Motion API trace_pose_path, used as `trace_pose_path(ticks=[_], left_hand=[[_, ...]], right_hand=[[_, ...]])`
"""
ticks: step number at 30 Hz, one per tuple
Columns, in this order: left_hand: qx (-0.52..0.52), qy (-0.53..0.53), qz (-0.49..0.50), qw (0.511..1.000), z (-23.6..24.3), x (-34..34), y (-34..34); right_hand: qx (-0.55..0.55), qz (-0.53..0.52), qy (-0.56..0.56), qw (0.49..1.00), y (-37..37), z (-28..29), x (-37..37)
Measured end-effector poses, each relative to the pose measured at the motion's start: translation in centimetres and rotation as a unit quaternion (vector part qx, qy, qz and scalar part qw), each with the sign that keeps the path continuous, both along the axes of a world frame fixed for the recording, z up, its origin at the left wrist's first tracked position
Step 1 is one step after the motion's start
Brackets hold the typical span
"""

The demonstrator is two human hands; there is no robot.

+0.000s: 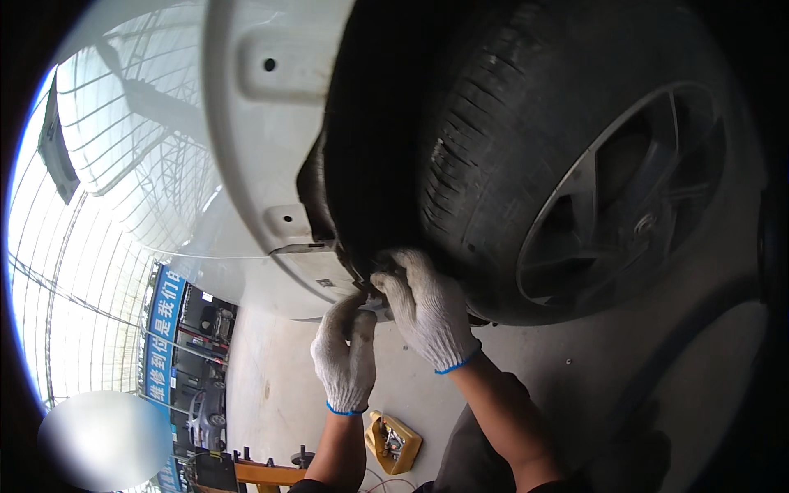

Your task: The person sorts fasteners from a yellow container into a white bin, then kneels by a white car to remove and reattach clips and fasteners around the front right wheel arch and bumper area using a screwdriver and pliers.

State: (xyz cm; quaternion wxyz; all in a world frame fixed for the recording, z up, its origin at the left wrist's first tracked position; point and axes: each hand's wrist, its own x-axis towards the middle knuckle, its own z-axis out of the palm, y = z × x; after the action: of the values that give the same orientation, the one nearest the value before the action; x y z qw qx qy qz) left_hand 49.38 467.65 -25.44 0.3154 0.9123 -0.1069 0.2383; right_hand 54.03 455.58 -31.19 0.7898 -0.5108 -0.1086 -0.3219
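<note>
At the lower edge of a white car body panel [255, 148], my left hand [343, 353], in a white knit glove with a blue cuff, has its fingers bent together at a small piece or edge that I cannot make out. My right hand [426, 308], gloved alike, reaches with curled fingers into the dark wheel arch [370, 164] just right of the left one. Its fingertips are partly hidden in shadow. The large black tyre [485, 156] with its spoked alloy wheel [633, 214] fills the right side, close behind my right hand.
Below lie a pale floor [271, 378] and a yellow case [393, 444] holding small items. An orange piece of equipment [263, 475] stands at the bottom. To the left are a glossy panel, a blue banner [163, 337] and parked cars [209, 415] in the workshop.
</note>
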Motion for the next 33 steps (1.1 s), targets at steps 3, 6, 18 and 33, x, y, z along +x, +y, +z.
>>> trace_pose_path(ticks=[3, 6, 18, 33], left_hand=[[0.019, -0.004, 0.003, 1.000, -0.4, 0.0, -0.4], [0.042, -0.004, 0.026, 0.999, -0.4, 0.1, -0.4], [0.189, -0.077, -0.017, 0.979, 0.2, 0.5, -0.5], [0.342, -0.105, 0.009, 0.934, 0.2, 1.2, 0.1]], right_hand=[[-0.079, -0.099, 0.037, 0.991, 0.7, -1.4, 0.7], [-0.155, -0.119, 0.091, 0.977, 1.1, -1.7, 0.9], [-0.209, -0.063, 0.031, 0.975, -0.6, -0.2, 1.4], [-0.285, -0.125, -0.005, 0.950, -2.2, 0.8, 0.6]])
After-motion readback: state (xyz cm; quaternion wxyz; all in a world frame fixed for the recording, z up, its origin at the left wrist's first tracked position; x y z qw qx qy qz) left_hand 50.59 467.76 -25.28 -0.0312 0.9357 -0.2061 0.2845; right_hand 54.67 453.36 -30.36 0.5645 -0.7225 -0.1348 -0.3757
